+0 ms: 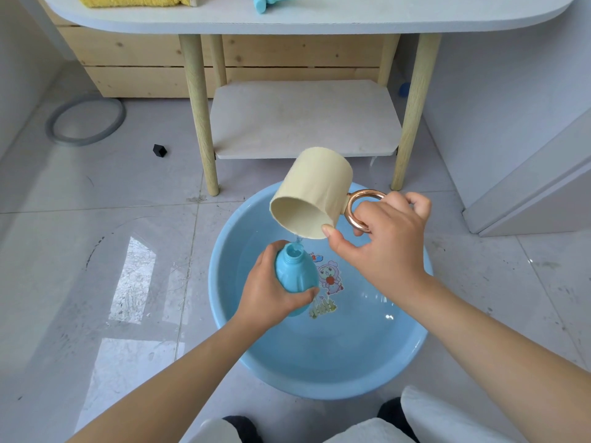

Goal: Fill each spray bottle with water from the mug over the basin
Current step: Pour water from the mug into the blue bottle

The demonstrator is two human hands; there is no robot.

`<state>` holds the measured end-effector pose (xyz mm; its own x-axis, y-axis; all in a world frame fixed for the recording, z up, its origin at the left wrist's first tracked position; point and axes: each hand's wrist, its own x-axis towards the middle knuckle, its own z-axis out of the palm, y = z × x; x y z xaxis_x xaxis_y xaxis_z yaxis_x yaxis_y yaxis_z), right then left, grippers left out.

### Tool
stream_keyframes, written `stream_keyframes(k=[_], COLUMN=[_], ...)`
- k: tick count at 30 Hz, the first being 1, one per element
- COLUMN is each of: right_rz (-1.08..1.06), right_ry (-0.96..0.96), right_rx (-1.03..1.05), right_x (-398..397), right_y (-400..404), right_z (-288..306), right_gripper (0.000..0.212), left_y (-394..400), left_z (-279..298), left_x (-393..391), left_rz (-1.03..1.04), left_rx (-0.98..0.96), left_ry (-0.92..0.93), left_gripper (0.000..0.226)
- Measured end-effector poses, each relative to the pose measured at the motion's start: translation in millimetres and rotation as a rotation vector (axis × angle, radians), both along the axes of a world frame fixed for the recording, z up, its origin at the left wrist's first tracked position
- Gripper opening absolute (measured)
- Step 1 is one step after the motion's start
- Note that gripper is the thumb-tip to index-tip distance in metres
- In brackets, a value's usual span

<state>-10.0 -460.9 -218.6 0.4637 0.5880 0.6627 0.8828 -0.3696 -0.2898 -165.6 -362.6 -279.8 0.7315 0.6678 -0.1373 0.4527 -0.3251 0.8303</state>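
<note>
Pouring from mug (311, 193), right hand (387, 241) gripping its handle, into bottle (295, 271) clasped by left hand (271, 290) over basin (319, 375); next, likely righting mug once full.

A glossy grey tiled floor (96, 193) is shown carrying a round blue basin (319, 372) holding water. Just beyond the basin, a pale side table (319, 22) on wooden legs is seen standing on the tiles; on its top a yellow towel (134, 0) and a turquoise object (268, 0), cut off by the frame edge, are laid. A grey ring (86, 121) and a small black block (159, 150) are seen on the floor at left.
</note>
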Motion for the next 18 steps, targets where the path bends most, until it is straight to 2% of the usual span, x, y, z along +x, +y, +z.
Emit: stream_keyframes(k=[4,7,10,13,15,18], right_rz=[-0.130,-0.203,-0.260,-0.286,-0.309,-0.314], right_ry=[0.270,0.448,0.899,1.228,1.333,1.280], right_rx=[-0.063,-0.226,-0.336,-0.265,-0.249,-0.365], right_x=[2.5,8.5,16.5,23.1,25.9,28.5], right_y=[0.2,-0.7,-1.3,-3.5,-5.9,-9.4], right_z=[0.7,2.1,1.9,-1.5,-2.9,-2.0], right_gripper=[0.049,0.057,0.059,0.058,0.063,0.061], left_y=[1.7,2.1,2.3,3.5,5.2,8.5], left_z=[-0.1,-0.1,1.3,5.9,10.0,16.9], left_x=[-0.7,-1.0,-1.3,-0.6,0.4,2.7], left_rz=[0.006,0.007,0.016,0.025,0.033,0.051], left_rx=[0.004,0.002,-0.003,-0.015,-0.018,-0.026], left_ry=[-0.002,0.000,-0.005,-0.014,-0.018,-0.028], left_gripper=[0.075,0.074,0.074,0.073,0.073,0.072])
